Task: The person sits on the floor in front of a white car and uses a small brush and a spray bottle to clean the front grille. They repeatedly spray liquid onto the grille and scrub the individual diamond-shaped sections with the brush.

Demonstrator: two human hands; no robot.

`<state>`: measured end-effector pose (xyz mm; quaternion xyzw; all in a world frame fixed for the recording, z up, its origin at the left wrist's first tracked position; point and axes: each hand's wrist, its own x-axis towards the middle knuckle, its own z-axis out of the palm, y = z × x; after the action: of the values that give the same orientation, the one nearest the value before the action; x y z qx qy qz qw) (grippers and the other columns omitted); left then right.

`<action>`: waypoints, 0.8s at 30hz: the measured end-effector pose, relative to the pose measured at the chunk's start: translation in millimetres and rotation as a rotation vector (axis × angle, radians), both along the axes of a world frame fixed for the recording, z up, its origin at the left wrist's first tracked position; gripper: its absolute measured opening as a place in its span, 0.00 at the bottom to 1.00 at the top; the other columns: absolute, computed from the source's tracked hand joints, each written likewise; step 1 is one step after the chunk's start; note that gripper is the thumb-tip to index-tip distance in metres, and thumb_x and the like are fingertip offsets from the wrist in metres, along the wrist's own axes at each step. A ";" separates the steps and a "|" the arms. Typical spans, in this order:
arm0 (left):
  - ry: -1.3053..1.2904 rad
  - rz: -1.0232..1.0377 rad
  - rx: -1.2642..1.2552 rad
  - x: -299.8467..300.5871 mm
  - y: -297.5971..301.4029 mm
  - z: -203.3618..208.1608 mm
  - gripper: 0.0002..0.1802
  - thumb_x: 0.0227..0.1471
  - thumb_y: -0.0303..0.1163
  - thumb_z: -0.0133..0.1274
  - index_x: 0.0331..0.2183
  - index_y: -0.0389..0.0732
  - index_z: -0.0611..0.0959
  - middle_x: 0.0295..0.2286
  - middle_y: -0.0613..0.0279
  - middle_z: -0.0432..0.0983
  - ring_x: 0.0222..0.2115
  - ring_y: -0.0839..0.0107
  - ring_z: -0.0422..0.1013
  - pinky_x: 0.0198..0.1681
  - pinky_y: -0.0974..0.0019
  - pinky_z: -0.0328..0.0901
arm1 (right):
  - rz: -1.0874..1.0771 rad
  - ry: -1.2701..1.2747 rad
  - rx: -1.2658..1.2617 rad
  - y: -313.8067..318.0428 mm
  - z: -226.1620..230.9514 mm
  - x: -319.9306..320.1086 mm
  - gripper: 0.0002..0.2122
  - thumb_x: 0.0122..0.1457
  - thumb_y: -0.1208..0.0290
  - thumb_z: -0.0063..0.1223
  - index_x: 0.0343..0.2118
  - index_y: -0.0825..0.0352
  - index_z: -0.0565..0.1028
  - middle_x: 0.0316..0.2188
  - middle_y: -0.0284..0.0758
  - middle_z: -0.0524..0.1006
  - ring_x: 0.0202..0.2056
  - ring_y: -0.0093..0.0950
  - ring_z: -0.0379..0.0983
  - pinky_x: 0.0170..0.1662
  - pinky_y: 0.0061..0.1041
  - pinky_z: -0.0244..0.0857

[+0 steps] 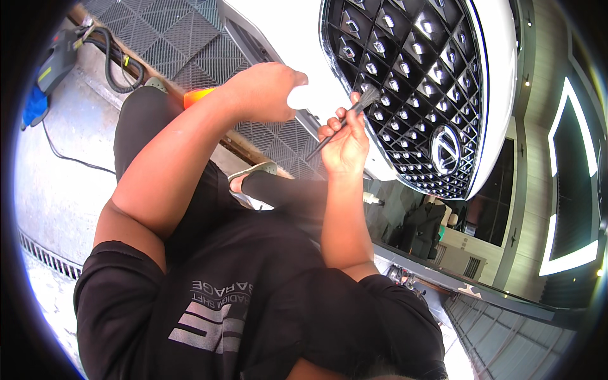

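A black-handled detailing brush (342, 130) is pinched in the fingers of my right hand (347, 142). Its dark, soft bristles (370, 95) touch or nearly touch the left edge of the black car grille (405, 63), which carries many small bright inserts. My left hand (269, 92) is closed beside the white bumper (288, 38). A white rounded shape (300, 98) shows at its fingers; I cannot make out what it is. Just beyond my left forearm, an orange object (197, 97) is partly hidden. The round emblem (446, 150) sits low in the grille.
Grey ribbed floor tiles (171, 38) lie beside the car. At the far left stands a grey machine (60, 54) with a black hose (114, 63) and a cord. A drain grate (47, 256) runs along the left floor. A white bottle (372, 199) shows beyond my right forearm.
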<state>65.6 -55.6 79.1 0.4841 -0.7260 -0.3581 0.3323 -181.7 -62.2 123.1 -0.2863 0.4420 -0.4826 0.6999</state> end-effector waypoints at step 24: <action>0.042 0.045 -0.051 3.8 5.4 -4.8 0.22 0.43 0.33 0.62 0.42 0.36 0.85 0.36 0.42 0.84 0.42 0.45 0.80 0.50 0.49 0.73 | -0.081 -1.028 0.058 -54.3 31.1 58.5 0.14 0.71 0.63 0.48 0.33 0.70 0.67 0.21 0.29 0.64 0.19 0.22 0.60 0.24 0.22 0.64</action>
<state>69.4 -50.2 74.3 0.4839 -0.7168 -0.3419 0.3675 -123.1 -116.5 154.2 0.0247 0.0648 -0.5751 0.8152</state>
